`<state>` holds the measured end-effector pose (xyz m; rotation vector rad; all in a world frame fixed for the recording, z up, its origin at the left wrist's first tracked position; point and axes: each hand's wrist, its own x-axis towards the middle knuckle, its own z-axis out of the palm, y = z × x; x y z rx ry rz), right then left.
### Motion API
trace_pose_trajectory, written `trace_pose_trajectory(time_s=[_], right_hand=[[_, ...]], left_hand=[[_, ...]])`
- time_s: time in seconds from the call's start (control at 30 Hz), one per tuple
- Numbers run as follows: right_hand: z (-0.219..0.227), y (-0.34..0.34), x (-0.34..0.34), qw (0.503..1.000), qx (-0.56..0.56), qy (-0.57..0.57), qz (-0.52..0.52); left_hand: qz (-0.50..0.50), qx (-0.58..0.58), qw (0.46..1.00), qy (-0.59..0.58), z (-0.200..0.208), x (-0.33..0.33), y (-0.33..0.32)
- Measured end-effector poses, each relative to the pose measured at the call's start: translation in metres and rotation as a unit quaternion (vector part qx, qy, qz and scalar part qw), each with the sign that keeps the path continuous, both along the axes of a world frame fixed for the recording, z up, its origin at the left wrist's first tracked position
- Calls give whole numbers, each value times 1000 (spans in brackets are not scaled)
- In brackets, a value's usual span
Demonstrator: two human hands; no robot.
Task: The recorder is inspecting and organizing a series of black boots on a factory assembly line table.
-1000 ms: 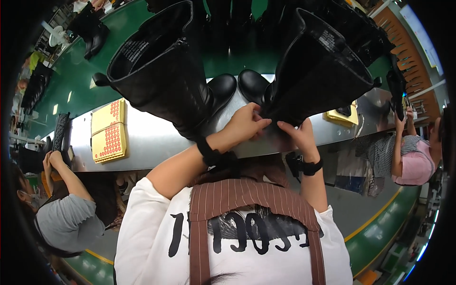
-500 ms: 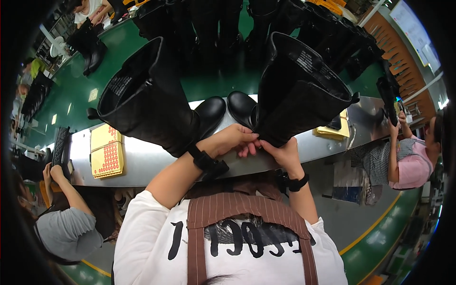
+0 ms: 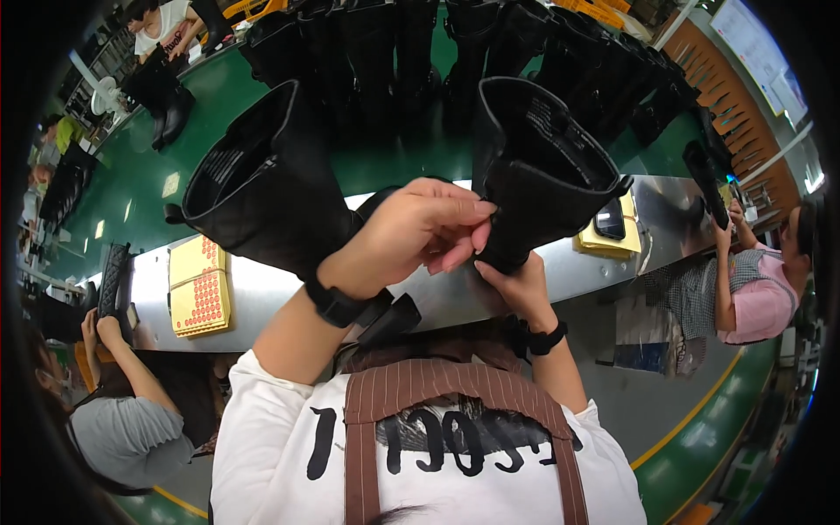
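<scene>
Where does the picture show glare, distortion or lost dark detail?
Head view: glare whitens the metal strip at left, and reflections spot the green tabletop; same head view: distortion curves the strip's edge, and the black boots lose detail.

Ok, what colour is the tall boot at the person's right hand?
Black: the tall boot at the right hand shows best in the head view.

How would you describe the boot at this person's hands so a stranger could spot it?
Start at the long, shiny metal worktop; right of centre rises a tall black boot. The left hand and right hand are both at it. Its pull tab sticks out rightward, unlike that of the neighbouring boot, which points leftward.
</scene>
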<state>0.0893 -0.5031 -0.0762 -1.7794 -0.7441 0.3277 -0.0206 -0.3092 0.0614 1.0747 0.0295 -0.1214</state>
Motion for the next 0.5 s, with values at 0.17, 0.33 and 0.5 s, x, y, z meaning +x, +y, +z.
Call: trace_pose_trajectory(time_s=[0.17,0.33,0.5], right_hand=[[2,1,-3,1000,3,12,7],[1,-5,-7,1000,16,20,13],[-10,-9,-3,1000,18,17,19]], left_hand=[[32,-19,999,33,54,-11,-12],[30,-75,997,20,54,-6,-22],[1,-59,998,-14,47,5,-15]])
